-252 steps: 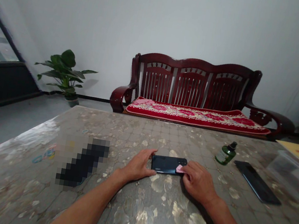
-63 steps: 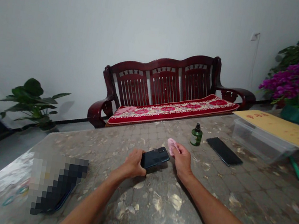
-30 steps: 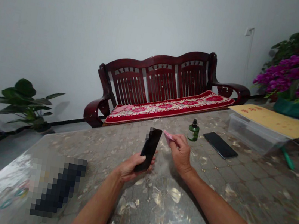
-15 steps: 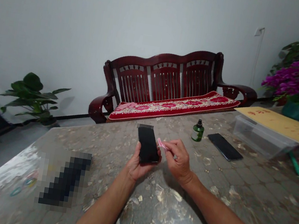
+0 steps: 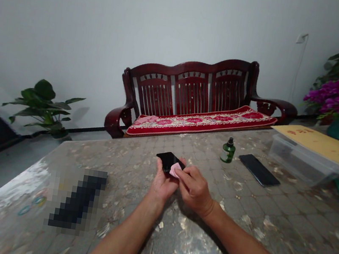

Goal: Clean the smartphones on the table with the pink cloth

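A black smartphone (image 5: 168,160) lies tilted in my left hand (image 5: 163,185), whose fingers close around its edges above the table. My right hand (image 5: 195,189) pinches a small pink cloth (image 5: 175,169) against the near right corner of the phone. Part of the screen is hidden by the cloth and fingers. Beyond my right hand stands a green bottle (image 5: 228,151) with a black top. To the bottle's right, a second dark phone (image 5: 259,170) rests flat on the table.
The patterned table (image 5: 222,242) holds a clear plastic box (image 5: 305,160) with a yellow sheet (image 5: 324,145) on top. At the left are a blurred-out dark object (image 5: 79,200) and several coloured rings (image 5: 38,200). A wooden bench (image 5: 191,89) stands behind.
My left hand has tipped the phone flatter. The right hand has brought the pink cloth from beside the phone onto its near corner. The view has shifted slightly left.
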Tool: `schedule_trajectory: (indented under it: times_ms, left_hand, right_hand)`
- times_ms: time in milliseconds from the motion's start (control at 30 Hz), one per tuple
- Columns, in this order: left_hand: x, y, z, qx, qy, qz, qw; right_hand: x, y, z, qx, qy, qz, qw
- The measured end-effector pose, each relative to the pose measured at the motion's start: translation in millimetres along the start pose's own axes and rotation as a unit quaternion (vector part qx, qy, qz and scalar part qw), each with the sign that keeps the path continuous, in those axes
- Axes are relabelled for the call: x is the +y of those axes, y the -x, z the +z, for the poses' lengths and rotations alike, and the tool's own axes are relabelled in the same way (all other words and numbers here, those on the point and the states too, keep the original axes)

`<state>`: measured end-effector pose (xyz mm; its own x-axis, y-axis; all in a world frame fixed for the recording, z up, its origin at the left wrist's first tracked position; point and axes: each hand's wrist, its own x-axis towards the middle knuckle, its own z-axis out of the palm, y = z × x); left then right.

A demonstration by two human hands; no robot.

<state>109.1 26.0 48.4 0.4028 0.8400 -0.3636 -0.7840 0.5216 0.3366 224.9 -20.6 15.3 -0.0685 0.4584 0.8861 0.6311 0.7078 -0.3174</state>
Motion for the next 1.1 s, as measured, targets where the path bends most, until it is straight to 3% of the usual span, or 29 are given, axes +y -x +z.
schedule_trajectory:
  times_ms: [167,367,533,733,933,1100]
  left_hand:
    - [-2.7,0.3,2.9,0.02,0.026,-0.014,0.999]
    - [-0.7,0.4,3.5,0.024,0.036,-0.023,0.999]
    - [-1.6,2.1,7.8,0.047,0.034,-0.039,0.998]
    - [-0.6,-0.3,2.6,0.033,0.056,-0.033,0.997]
    - [-0.2,-0.8,2.3,0.031,0.064,-0.046,0.996]
    - [2.2,-1.6,-1.3,0.016,0.063,-0.048,0.997]
  right_hand:
    - [4.0,-1.6,-2.6,-0.021,0.022,-0.054,0.998]
    - [15.8,0.3,-8.6,-0.033,0.064,-0.051,0.996]
    - [13.2,0.1,-5.0,-0.051,0.058,-0.102,0.992]
    - [22.9,2.7,-11.7,-0.05,0.095,-0.079,0.991]
    - [18.5,0.3,-6.0,-0.046,0.049,-0.123,0.99]
    - [23.5,1.9,-10.7,-0.053,0.087,-0.101,0.99]
